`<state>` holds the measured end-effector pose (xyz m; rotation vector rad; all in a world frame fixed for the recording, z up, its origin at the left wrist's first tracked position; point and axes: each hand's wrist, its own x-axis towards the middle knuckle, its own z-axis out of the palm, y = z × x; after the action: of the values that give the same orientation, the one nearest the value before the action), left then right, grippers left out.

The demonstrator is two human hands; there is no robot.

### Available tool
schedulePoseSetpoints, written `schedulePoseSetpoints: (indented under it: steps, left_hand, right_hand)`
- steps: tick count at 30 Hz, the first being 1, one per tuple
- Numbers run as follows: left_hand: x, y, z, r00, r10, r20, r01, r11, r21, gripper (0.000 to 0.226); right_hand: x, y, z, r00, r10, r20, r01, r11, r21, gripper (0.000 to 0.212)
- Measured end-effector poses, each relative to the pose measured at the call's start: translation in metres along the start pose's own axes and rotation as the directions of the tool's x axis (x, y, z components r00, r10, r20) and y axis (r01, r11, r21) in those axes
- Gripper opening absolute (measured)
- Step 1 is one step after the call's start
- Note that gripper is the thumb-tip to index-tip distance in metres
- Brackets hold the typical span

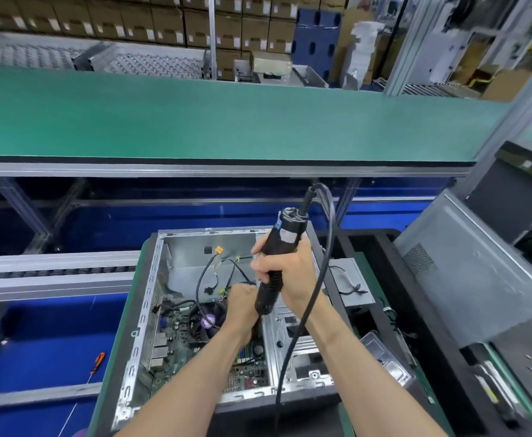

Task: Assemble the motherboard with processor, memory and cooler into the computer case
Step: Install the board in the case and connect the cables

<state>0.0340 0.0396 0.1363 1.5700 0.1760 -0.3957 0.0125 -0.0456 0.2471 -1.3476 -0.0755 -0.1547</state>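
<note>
- An open grey sheet-metal computer case [151,310] lies on its side on a green-edged work tray, so its interior faces up for access.
- Inside, at 7 o'clock from the hands, sits the green motherboard [179,339], carrying a round black cooler fan with a purple centre label [206,320].
- The right hand [286,272] wraps around a black corded electric screwdriver [274,263], held upright, probably to drive a board screw.
- The left hand [242,301] curls around the tool's lower end, seemingly steadying the bit; the tip is hidden.
- An orange-handled manual screwdriver [97,362] lies at 9 o'clock, well apart.
</note>
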Motion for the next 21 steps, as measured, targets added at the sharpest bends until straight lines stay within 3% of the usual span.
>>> schedulePoseSetpoints:
  steps: [3, 6, 9, 11, 14, 21]
  left_hand:
    - [0.009, 0.004, -0.024, 0.996, -0.087, 0.012, 0.086, 0.992, 0.087, 0.031]
    - [0.016, 0.001, -0.062, 0.984, -0.173, -0.033, 0.160, 0.956, -0.244, 0.034]
    - [0.015, -0.006, -0.098, 0.968, -0.249, -0.023, 0.168, 0.715, -0.678, 0.034]
    - [0.012, -0.009, -0.109, 0.964, -0.264, 0.020, 0.167, 0.548, -0.820, 0.035]
    - [0.008, -0.010, -0.109, 0.972, -0.236, 0.012, 0.115, 0.426, -0.898, 0.028]
    - [0.003, -0.009, -0.111, 0.992, -0.084, 0.097, 0.124, 0.434, -0.892, 0.041]
  right_hand:
    - [-0.002, 0.003, -0.008, 0.998, -0.021, -0.065, 0.026, 0.997, 0.071, 0.018]
    - [-0.006, 0.008, -0.010, 0.992, -0.059, -0.109, 0.079, 0.978, 0.194, 0.017]
    - [-0.007, 0.012, -0.012, 0.978, -0.063, -0.200, 0.120, 0.951, 0.286, 0.018]
    - [-0.007, 0.013, -0.013, 0.963, -0.073, -0.258, 0.145, 0.950, 0.275, 0.016]
    - [-0.007, 0.009, -0.015, 0.946, -0.064, -0.318, 0.161, 0.944, 0.288, 0.018]
    - [0.003, -0.011, -0.013, 0.939, -0.066, -0.338, 0.219, 0.870, 0.441, 0.021]
